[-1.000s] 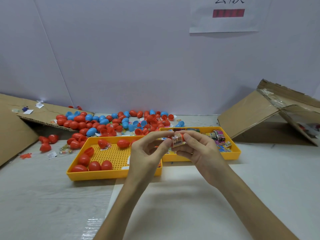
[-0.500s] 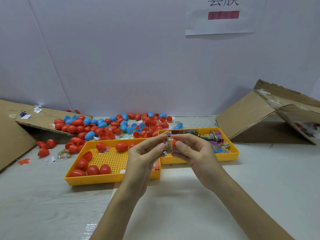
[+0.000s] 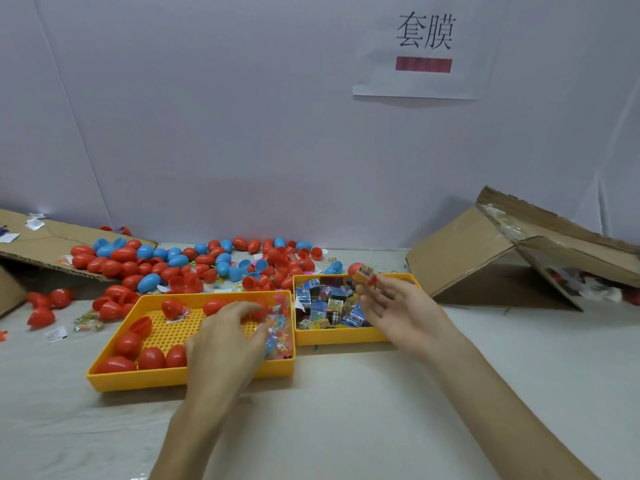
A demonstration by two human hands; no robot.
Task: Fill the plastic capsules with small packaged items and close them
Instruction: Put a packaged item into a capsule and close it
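Note:
My right hand [image 3: 405,317] pinches a red capsule half [image 3: 356,269] at its fingertips, with a small printed packet [image 3: 367,274] stuck in its mouth, above the right yellow tray [image 3: 339,338]. That tray holds several small packaged items [image 3: 329,303]. My left hand [image 3: 221,344] hovers over the left yellow tray [image 3: 187,376], fingers spread and bent down onto a red capsule piece [image 3: 258,308] beside clear bags of colourful bits [image 3: 281,323]. I cannot see a grip there. Several closed red capsules [image 3: 149,358] lie in the tray's near left corner.
A heap of red and blue capsules [image 3: 194,263] lies behind the trays against the white wall. A cardboard box [image 3: 485,258] lies tipped on its side at the right, and flat cardboard [image 3: 41,244] at the left. Loose capsules [image 3: 45,303] and paper slips lie left of the trays.
My hands have parted. The left hand let go and dropped into the left tray. The right hand moved right and back over the right tray, keeping the capsule half and packet.

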